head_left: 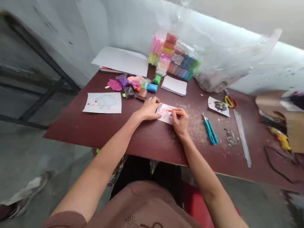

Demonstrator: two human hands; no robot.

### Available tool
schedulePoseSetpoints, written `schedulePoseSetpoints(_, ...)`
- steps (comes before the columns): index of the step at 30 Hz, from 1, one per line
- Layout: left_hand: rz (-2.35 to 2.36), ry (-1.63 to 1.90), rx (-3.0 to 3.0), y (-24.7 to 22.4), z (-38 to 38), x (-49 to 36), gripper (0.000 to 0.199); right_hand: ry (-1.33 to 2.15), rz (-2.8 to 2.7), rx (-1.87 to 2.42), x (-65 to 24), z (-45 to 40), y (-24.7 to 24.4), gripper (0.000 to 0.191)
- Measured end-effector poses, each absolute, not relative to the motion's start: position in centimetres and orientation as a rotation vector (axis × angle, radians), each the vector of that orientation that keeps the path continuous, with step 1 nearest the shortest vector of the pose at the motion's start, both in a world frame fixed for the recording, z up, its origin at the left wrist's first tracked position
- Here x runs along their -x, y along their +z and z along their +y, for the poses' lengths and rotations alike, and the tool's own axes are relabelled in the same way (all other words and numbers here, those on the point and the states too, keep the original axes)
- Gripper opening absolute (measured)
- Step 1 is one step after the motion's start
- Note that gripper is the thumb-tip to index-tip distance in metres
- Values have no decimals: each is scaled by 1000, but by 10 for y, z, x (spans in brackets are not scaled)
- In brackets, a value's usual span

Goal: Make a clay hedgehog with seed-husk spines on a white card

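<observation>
Left of our small paper sketch (165,113), a dark metal frame (40,91) stands on the grey concrete floor (30,152), and a hedgehog drawing (102,103) lies on the maroon board table (152,142), with clay packets (136,85) beyond it. Our left hand (149,109) presses the sketch's edge; our right hand (180,122), just beside it but apart, pinches an orange pen (178,111) to the paper. Right of the sketch lie two teal craft knives (210,131), yellow-and-red scissors (231,102) and a steel ruler (242,139), below a whitewashed wall (261,79).

L hand (149,109) flat, palm down; R hand (180,122) curled in tight pinch grip.
</observation>
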State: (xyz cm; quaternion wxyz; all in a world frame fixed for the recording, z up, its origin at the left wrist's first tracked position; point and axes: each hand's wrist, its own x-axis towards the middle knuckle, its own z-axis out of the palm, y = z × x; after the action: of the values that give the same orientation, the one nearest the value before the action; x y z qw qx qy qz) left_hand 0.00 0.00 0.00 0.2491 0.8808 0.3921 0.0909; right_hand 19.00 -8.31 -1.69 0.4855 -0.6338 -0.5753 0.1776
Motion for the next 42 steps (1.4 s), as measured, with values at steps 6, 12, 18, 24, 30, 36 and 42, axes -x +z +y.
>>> schedulePoseSetpoints(6,1064,294,-2382,-4,1,0,45,419,-1340,1555,-187,-86,-18,28)
schedulePoseSetpoints(12,1056,298,-2382,-4,1,-1,46,423,-1354,1551,-186,-87,-19,27)
schedulePoseSetpoints(18,1054,301,-2385,-4,2,-1,46,433,-1375,1581,-188,-86,-20,28)
schedulePoseSetpoints(24,1057,279,-2377,-4,2,-1,49,423,-1373,1590,-188,-85,-21,29)
schedulePoseSetpoints(30,1054,292,-2371,-3,2,-1,48,451,-1367,1579,-188,-86,-20,26)
schedulePoseSetpoints(36,1057,293,-2370,-4,2,-1,48,439,-1329,1549,-187,-86,-19,26)
schedulePoseSetpoints(42,1053,294,-2366,-4,3,-1,48,358,-1230,1547,-195,-83,-20,24)
